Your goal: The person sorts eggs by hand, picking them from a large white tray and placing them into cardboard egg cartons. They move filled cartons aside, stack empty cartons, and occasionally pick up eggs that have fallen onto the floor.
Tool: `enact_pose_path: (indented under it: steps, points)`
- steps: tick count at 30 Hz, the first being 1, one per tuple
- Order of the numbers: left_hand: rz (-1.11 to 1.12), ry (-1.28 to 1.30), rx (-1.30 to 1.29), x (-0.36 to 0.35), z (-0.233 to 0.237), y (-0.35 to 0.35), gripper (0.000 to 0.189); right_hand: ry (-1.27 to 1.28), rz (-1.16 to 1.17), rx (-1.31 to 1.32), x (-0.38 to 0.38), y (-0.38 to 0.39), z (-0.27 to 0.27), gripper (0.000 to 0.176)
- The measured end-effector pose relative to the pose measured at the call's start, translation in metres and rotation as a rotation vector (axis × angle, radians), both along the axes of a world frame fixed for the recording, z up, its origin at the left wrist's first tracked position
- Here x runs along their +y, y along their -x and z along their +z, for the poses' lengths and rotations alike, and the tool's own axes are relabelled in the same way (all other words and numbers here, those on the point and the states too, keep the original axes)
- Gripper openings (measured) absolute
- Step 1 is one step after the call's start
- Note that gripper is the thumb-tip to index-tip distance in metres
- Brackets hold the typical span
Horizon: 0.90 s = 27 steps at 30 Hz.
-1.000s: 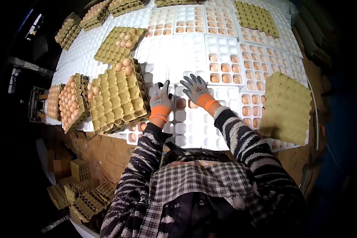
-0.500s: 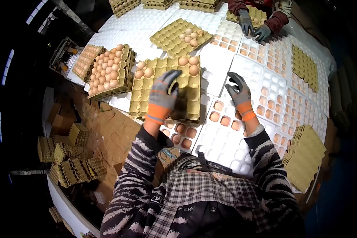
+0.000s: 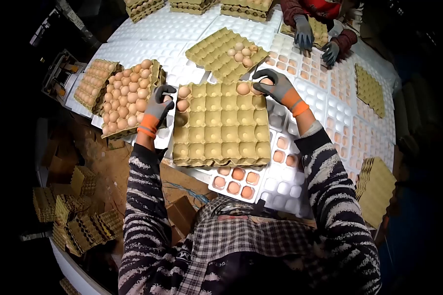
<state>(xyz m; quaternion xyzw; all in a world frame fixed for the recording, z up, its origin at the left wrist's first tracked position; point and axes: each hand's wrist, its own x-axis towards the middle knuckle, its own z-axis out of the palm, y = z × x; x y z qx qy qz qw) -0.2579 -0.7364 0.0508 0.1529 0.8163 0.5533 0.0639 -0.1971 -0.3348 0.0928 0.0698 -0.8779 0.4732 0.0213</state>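
Observation:
A cardboard egg tray (image 3: 221, 120) lies in front of me, mostly unfilled, with a few eggs in its upper corners. My left hand (image 3: 158, 107), in a grey and orange glove, curls round an egg (image 3: 168, 98) between this tray and the full egg stack (image 3: 128, 96). At the tray's upper right corner, my right hand (image 3: 278, 87) has its fingers round another egg (image 3: 267, 81). One more egg (image 3: 243, 88) sits in a cup just left of it.
White plastic trays (image 3: 234, 184) holding eggs cover much of the table. A tilted cardboard tray (image 3: 221, 54) lies beyond mine. Across the table, a co-worker's gloved hands (image 3: 304, 33) are over the trays. Stacked trays (image 3: 376, 191) stand at right, others on the floor.
My left hand has moved left off the cardboard tray and now holds an egg. My right hand has gone up and left to the tray's corner and closed on an egg.

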Motion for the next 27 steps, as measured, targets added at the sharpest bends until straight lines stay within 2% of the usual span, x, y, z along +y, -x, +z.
enact_pose_path:
  steps: [1, 2, 3, 4, 6, 8, 9, 10, 12, 13, 14, 16, 17, 18, 19, 20, 21, 22, 23, 24, 25, 26, 27]
  points:
    - [-0.061, 0.185, 0.013, -0.003, 0.012, -0.001, 0.043, -0.263, 0.024, 0.056, -0.015, 0.010, -0.004, 0.040]
    - [-0.113, 0.532, 0.165, 0.003, 0.021, -0.004, 0.047, -0.526, 0.049, 0.115, -0.031, 0.021, -0.011, 0.038]
    - [-0.147, 0.712, 0.154, 0.004, 0.013, 0.001, 0.051, -0.863, 0.051, 0.095, -0.047, 0.028, -0.018, 0.034]
    - [-0.131, 0.765, 0.166, 0.005, 0.010, 0.006, 0.051, -1.025, 0.064, -0.133, -0.066, 0.038, -0.008, 0.029]
    - [-0.104, 0.754, 0.270, 0.002, 0.007, 0.008, 0.051, -0.971, 0.092, -0.085, -0.061, 0.038, 0.001, 0.034]
    - [-0.035, 0.435, 0.111, -0.012, 0.000, 0.017, 0.047, -0.404, 0.011, -0.058, -0.028, 0.030, 0.003, 0.039]
    - [0.070, 0.087, -0.122, -0.024, -0.010, 0.020, 0.042, 0.040, -0.022, 0.004, -0.007, 0.026, -0.008, 0.046]
    - [0.060, -0.092, -0.198, -0.023, 0.000, 0.021, 0.043, 0.341, -0.084, -0.100, 0.006, 0.018, 0.001, 0.047]
    - [0.041, -0.448, -0.366, -0.022, 0.018, 0.019, 0.048, 0.565, -0.101, -0.241, 0.025, 0.013, 0.010, 0.047]
    - [-0.023, -0.250, -0.202, -0.017, 0.015, 0.033, 0.054, 0.266, -0.087, -0.368, 0.028, 0.016, 0.016, 0.052]
    - [-0.113, 0.013, -0.020, -0.013, 0.007, 0.045, 0.053, -0.172, 0.044, -0.148, 0.025, 0.022, 0.013, 0.056]
    - [-0.173, 0.574, 0.440, 0.001, -0.001, 0.059, 0.052, -0.903, 0.061, -0.093, 0.003, 0.027, 0.004, 0.058]
    - [-0.127, 0.792, 0.427, 0.009, -0.002, 0.057, 0.056, -0.970, 0.035, -0.134, -0.006, 0.031, 0.001, 0.057]
    - [-0.084, 0.883, 0.310, 0.018, -0.002, 0.060, 0.051, -1.034, 0.010, -0.178, -0.015, 0.034, -0.002, 0.055]
    - [-0.125, 0.839, 0.301, 0.019, 0.002, 0.062, 0.048, -1.096, -0.015, -0.224, -0.015, 0.032, -0.003, 0.054]
    - [-0.167, 0.796, 0.288, 0.017, 0.005, 0.064, 0.045, -0.910, -0.011, -0.124, -0.002, 0.021, -0.001, 0.057]
    - [-0.104, 0.665, 0.249, 0.015, 0.002, 0.062, 0.043, -0.553, -0.052, -0.197, 0.011, 0.010, 0.002, 0.056]
    - [-0.054, 0.538, 0.362, 0.009, -0.002, 0.059, 0.042, -0.195, -0.095, -0.259, 0.026, -0.001, 0.004, 0.056]
    - [-0.082, 0.258, 0.191, -0.004, -0.013, 0.066, 0.043, 0.282, -0.184, -0.454, 0.042, -0.018, 0.000, 0.055]
    - [-0.046, 0.091, 0.124, -0.006, -0.006, 0.051, 0.044, 0.524, -0.147, -0.417, 0.058, -0.040, -0.008, 0.056]
    - [-0.011, -0.080, 0.065, -0.007, 0.001, 0.035, 0.046, 0.527, -0.090, -0.317, 0.069, -0.075, -0.008, 0.058]
    - [-0.007, -0.198, -0.120, 0.011, 0.042, -0.013, 0.043, 0.528, -0.037, -0.223, 0.079, -0.111, -0.010, 0.061]
    - [-0.090, -0.264, -0.173, 0.012, 0.044, -0.037, 0.045, 0.440, 0.060, -0.086, 0.093, -0.140, -0.029, 0.061]
